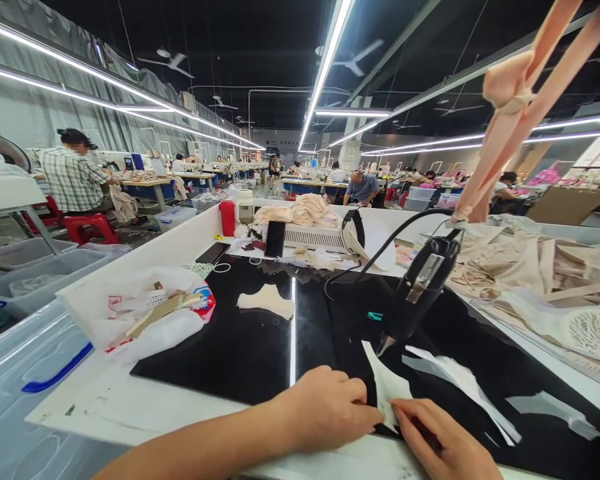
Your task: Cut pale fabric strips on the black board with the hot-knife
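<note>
So the cream piece (387,381) is down at the near edge of the black sheet (215,343) on the table (87,400), its lower end right between the two hands and its pointy end up by the tip of the hanging black tool (420,287). Left hand (325,408) is mostly curled, fingertips pressed on the lower left side of the piece. Right hand (443,437) has thumb and index nearly closed, pinching the lower right edge. Can't really tell how the tucked fingers sit. White strips (465,387) lie just to the right.

The hanging black tool (420,287) blocks passage above the black sheet's (220,350) right half.
</note>
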